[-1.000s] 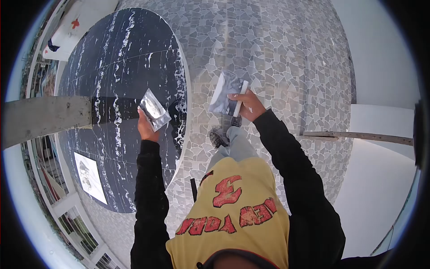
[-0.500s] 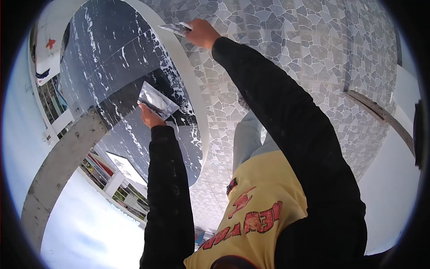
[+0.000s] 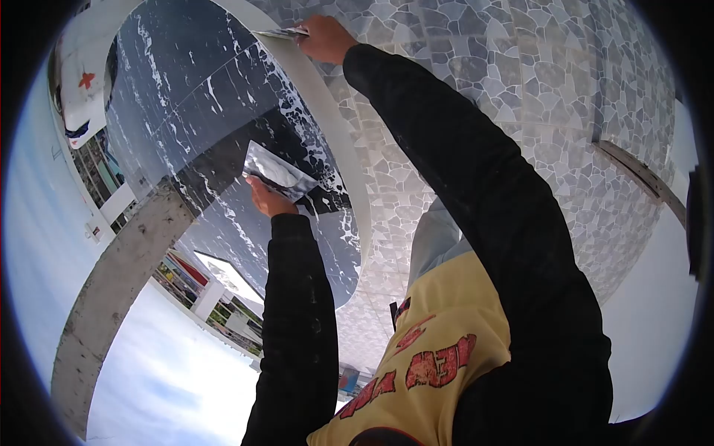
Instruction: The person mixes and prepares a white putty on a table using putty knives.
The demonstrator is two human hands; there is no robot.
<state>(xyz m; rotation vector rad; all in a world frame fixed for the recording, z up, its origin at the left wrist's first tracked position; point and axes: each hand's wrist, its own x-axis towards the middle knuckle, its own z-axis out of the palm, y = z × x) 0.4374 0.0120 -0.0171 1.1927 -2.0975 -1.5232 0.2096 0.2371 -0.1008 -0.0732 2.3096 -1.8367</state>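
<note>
My left hand [image 3: 269, 196] is closed round the edge of a flat, rectangular metal plate [image 3: 277, 168] with whitish paste on its face. The plate is in front of a glossy black surface with white marble veins [image 3: 167, 82]. Farther up, my right hand [image 3: 329, 40] grips a thin, flat-bladed scraper [image 3: 282, 33], seen almost edge-on. Its blade lies at the white curved border [image 3: 355, 160] beside the black surface; whether it touches is hard to tell. The scraper's handle is hidden in my fingers.
Grey stone-patterned tiling [image 3: 476, 67] spreads to the right of the border. A rough concrete beam [image 3: 111, 275] curves at lower left. A worn narrow strip [image 3: 632, 172] crosses the right side. A white item with a red mark [image 3: 80, 85] is at upper left.
The view has shifted, so the plate and black surface appear farther right. My right hand has moved slightly up and left along the border, and the scraper blade now looks flatter. Both hands keep their hold.
</note>
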